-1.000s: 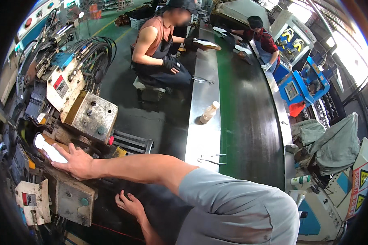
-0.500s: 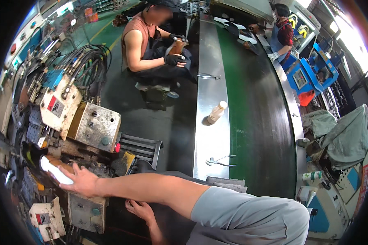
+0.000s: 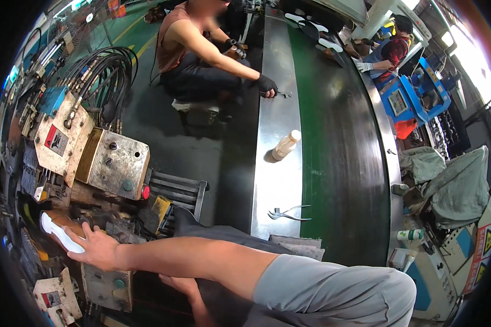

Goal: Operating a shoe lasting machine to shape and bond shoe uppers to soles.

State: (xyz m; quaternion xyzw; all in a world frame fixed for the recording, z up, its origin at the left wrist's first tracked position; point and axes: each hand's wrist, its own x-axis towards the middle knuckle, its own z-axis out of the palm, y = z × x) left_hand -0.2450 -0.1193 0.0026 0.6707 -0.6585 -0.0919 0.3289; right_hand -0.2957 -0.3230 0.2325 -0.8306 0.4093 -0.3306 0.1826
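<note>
My right hand (image 3: 95,248) reaches across my body to the far left and grips a shoe (image 3: 57,231) with a white sole and brown upper. The shoe lies in a worn machine (image 3: 114,163) with grey metal boxes. My left hand (image 3: 177,283) sits low under my right forearm, next to a dark trouser leg. Its fingers are loosely apart, I see nothing in it, and the forearm hides part of it.
A long conveyor with a steel edge (image 3: 275,180) and dark green belt (image 3: 338,163) runs away from me. On the steel edge lie pliers (image 3: 286,213) and a pale bottle (image 3: 285,145). A seated person (image 3: 202,60) reaches to it with a gloved hand. Black hoses (image 3: 106,71) hang at left.
My right hand stays on the shoe while my view swings down and left. The seated person has stretched a gloved hand out to the conveyor's steel edge.
</note>
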